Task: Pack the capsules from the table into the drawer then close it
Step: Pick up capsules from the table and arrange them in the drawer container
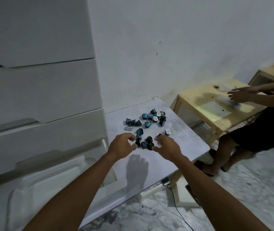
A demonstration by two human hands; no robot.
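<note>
Left hand [122, 146] and right hand [167, 148] cup capsules [147, 144], fingers curled, grip unclear | risk: overfull scoop, capsules roll off table [187, 142].

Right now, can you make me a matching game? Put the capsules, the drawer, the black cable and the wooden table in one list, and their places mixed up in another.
1 capsules
2 drawer
3 black cable
4 wooden table

A on the floor
B right of the white table
C on the white table
D pulled open, left of the white table

Pairs: 1-C, 2-D, 3-A, 4-B
</note>
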